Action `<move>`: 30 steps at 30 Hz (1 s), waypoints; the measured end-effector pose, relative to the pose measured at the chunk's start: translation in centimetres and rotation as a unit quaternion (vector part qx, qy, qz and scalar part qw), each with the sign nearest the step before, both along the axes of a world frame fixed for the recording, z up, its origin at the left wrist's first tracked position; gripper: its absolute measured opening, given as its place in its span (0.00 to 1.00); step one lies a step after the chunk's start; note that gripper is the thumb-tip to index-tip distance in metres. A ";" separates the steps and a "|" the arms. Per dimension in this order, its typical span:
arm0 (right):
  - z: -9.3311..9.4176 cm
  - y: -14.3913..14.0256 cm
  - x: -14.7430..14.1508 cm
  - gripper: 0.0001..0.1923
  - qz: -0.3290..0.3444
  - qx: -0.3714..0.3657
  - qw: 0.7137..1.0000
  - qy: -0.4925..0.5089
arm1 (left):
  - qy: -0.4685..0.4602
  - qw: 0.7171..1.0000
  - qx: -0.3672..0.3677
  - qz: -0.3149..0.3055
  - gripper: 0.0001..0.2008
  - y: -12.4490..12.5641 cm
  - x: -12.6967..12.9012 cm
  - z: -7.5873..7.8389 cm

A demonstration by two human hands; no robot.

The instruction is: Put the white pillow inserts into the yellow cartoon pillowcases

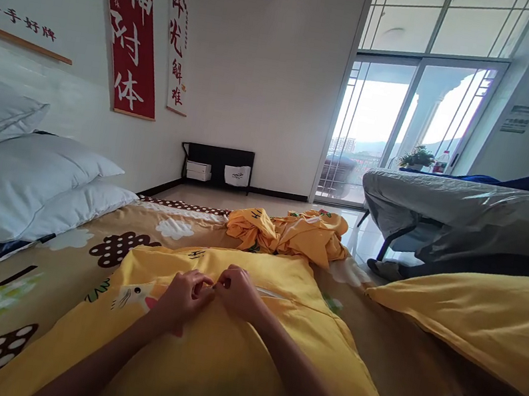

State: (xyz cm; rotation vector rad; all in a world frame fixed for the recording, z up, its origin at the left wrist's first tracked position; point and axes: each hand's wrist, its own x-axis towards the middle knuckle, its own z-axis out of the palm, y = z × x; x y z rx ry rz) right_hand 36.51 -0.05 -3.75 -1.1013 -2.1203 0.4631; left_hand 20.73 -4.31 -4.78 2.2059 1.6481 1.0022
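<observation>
1. Two bare hands met in the head view over a yellow printed pillow cover, which lay spread on the patterned bedsheet directly before the person, with its far edge toward the balcony door.
2. The left hand was closed in a pinch, thumb against fingers, on the cover's seam beside the whiskered animal print.
3. The right hand was pinched shut just beside it on the same seam, its fingertips almost meeting the left's. Whether a zip pull or only cloth sat between them was too small to tell.
4. To the right of the hands, a white strip showed in a slit along the seam, so that part of the opening appeared to be parted.
5. The step in hand looked like working the edges of that opening at its left part. As a judgement, the next move called for one hand to anchor the seam and the other to draw along it toward the white strip, the cloth kept flat and free of folds.
6. Crumpled yellow fabric lay just beyond the cover; another yellow pillow lay to the right, and white pillows were stacked at the left.
</observation>
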 end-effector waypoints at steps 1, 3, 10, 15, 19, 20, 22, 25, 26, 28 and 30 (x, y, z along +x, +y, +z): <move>-0.1 0.0 -0.5 0.06 0.004 0.002 1.000 0.000 | 0.002 1.000 0.005 -0.001 0.16 0.1 -0.1 -0.1; 0.1 -0.2 -1.3 0.06 0.011 0.007 1.000 0.001 | 0.015 1.000 0.018 -0.001 0.14 0.3 -0.3 -0.1; 1.9 -0.2 -1.1 0.05 0.009 0.006 1.000 0.016 | 0.035 0.997 0.065 0.015 0.15 0.4 -0.8 0.7; 3.0 -0.4 -0.2 0.05 0.007 0.010 1.000 0.014 | -0.025 0.998 0.043 -0.037 0.16 -0.3 -0.8 2.1; 3.4 -0.5 -0.2 0.06 0.008 0.018 1.000 0.016 | -0.068 0.997 0.006 -0.035 0.13 -0.3 -0.9 2.7; 3.5 -0.5 -0.2 0.06 0.008 0.020 1.000 0.017 | -0.066 0.997 -0.004 -0.035 0.12 -0.2 -0.8 2.9; 3.6 -0.5 -0.1 0.06 0.009 0.024 1.000 0.016 | -0.052 0.998 -0.012 -0.041 0.11 -0.3 -0.7 3.2; 3.3 -0.4 0.2 0.06 0.009 0.030 0.999 0.016 | -0.038 0.998 -0.009 -0.049 0.10 -0.5 -0.6 3.5; 3.2 -0.3 0.4 0.06 0.007 0.031 0.999 0.016 | -0.037 0.998 -0.009 -0.049 0.09 -0.5 -0.6 3.5; 2.8 -0.1 0.8 0.06 0.002 0.030 0.999 0.015 | -0.033 0.998 -0.006 -0.047 0.08 -0.5 -0.7 3.3; 2.2 0.2 1.3 0.06 -0.005 0.027 1.000 0.011 | -0.020 0.999 0.002 -0.046 0.07 -0.4 -0.8 3.0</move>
